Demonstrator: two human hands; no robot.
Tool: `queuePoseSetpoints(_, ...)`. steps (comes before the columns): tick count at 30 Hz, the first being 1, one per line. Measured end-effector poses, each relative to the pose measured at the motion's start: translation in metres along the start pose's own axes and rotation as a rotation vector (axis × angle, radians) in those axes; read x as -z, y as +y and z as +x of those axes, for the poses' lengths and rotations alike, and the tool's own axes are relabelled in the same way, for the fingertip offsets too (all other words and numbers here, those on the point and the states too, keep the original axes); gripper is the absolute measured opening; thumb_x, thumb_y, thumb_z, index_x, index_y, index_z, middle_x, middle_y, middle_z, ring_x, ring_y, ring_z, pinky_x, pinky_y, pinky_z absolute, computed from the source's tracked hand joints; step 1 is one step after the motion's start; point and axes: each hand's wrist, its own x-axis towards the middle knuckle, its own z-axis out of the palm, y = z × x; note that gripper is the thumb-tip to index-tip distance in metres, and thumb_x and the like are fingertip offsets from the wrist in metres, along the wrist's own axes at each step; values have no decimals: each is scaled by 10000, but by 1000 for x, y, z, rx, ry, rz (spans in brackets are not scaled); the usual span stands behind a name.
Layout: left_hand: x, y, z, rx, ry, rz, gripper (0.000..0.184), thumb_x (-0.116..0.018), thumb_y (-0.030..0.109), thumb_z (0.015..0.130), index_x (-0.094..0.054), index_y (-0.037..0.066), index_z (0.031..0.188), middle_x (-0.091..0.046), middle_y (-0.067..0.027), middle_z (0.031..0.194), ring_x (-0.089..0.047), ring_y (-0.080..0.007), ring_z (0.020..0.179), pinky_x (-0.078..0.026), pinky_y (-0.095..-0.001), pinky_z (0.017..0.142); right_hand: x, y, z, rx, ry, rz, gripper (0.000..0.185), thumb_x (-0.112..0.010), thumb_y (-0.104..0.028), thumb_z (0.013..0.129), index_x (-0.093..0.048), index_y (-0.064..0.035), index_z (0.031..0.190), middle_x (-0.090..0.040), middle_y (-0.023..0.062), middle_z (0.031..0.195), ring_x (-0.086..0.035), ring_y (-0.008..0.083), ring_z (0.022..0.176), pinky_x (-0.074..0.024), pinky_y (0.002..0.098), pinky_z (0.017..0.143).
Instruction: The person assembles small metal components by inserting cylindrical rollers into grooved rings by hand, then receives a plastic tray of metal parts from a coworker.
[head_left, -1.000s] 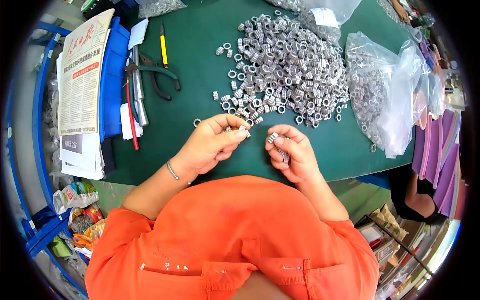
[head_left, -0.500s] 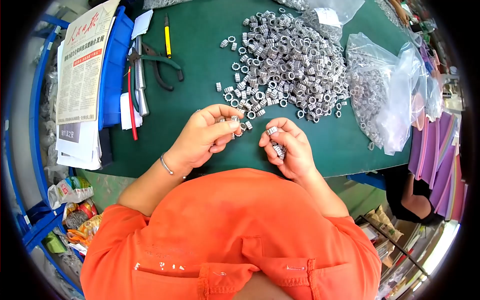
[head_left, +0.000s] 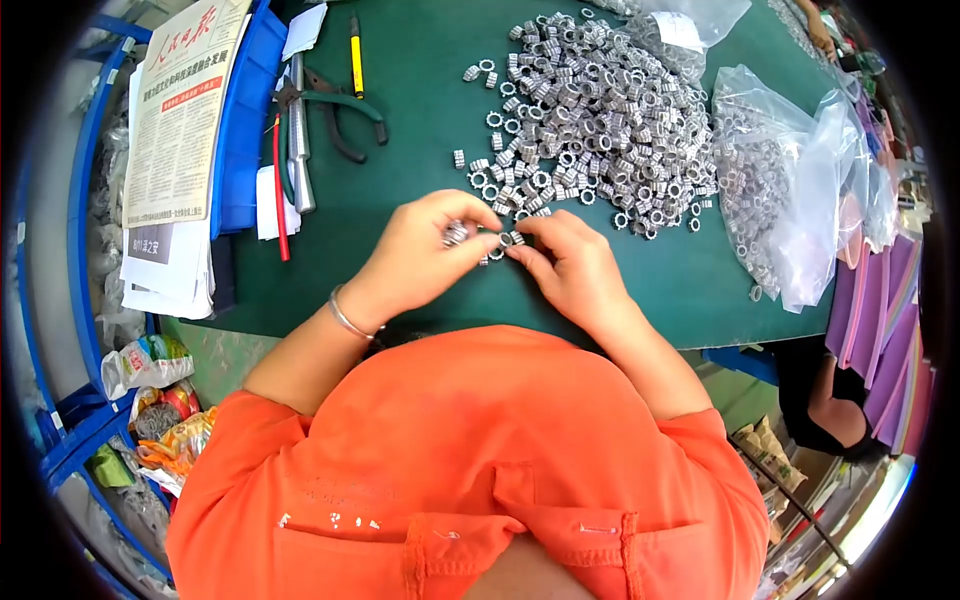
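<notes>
My left hand (head_left: 430, 245), with a bracelet at the wrist, is curled around several small metal rings (head_left: 455, 234). Its thumb and index fingertips reach toward my right hand (head_left: 575, 265). Between the fingertips of both hands is a small metal ring (head_left: 512, 239); exactly which fingers grip it is hard to make out. The right hand's thumb and index finger are pinched at that ring, and its other fingers are partly hidden. Just beyond the hands, a large pile of metal rings (head_left: 610, 120) lies on the green table (head_left: 420, 110).
Left: a newspaper (head_left: 180, 120), blue bin (head_left: 245, 130), pliers (head_left: 340, 110), red tube (head_left: 279, 190) and yellow-black marker (head_left: 356, 60). Right: a clear bag of rings (head_left: 750, 180). Another person's hand (head_left: 820, 35) shows at the top right, and a person's arm (head_left: 835, 410) at the lower right.
My hands have come together from apart, their fingertips now meeting at one ring. The rings seen in my right hand before are no longer visible there. The whole view has shifted slightly.
</notes>
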Motion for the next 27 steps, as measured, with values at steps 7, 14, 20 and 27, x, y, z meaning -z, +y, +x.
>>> queuePoseSetpoints(7,-12,0,0,-193,-116,468,114,-624,75,718,-544,39,790,-507,-101,763,-550,-288,670,-464,-359,585,11,3,-6,-34,-11,85,121,-632,-20,714,-571,-15,819,-543,89,756,-549,231,618,-450,311,548)
queuePoseSetpoints(14,-11,-1,0,-190,-150,459,105,-623,56,716,-536,42,773,-509,-105,748,-551,-280,656,-461,-349,579,16,-2,-12,26,-27,7,127,-614,-1,711,-587,-22,833,-549,102,778,-569,258,638,-461,323,558)
queuePoseSetpoints(20,1,5,-3,19,-144,51,83,-641,87,744,-591,33,783,-556,-59,753,-549,-164,645,-433,-258,606,16,2,-13,-350,-96,620,140,-601,-27,784,-603,-26,923,-556,29,768,-526,105,590,-442,224,541)
queuePoseSetpoints(27,1,4,-8,123,-169,-22,89,-642,88,751,-599,27,800,-587,-45,754,-550,-123,675,-427,-240,612,20,2,-16,-637,-166,1220,150,-576,-37,821,-576,35,953,-603,79,774,-471,65,511,-318,174,385)
